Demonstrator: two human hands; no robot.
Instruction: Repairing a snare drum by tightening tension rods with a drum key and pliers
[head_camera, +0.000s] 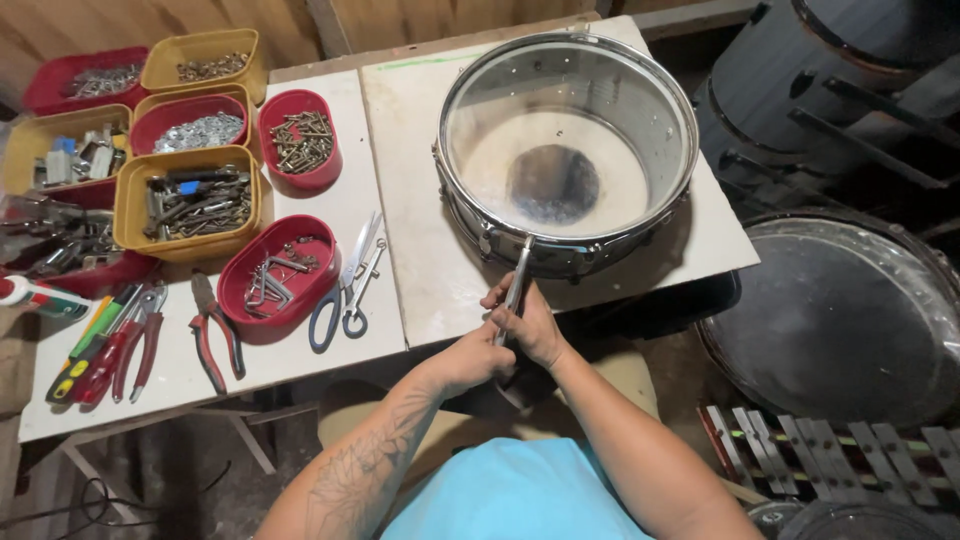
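Note:
A chrome snare drum (566, 150) with a clear head lies flat on the white table (420, 270). A long metal tool (520, 275) stands against the drum's near rim. My left hand (470, 360) and my right hand (530, 325) are both closed around the lower end of this tool, just below the table's front edge. The tool's tip touches the hoop at the drum's near side.
Yellow and red tubs (190, 205) of screws and hardware fill the left side. A red tray (280, 280), scissors (345, 290), pliers (215, 335) and screwdrivers (95, 345) lie near the front left. A large drum (840, 320) and dark drum shells (820, 80) stand at the right.

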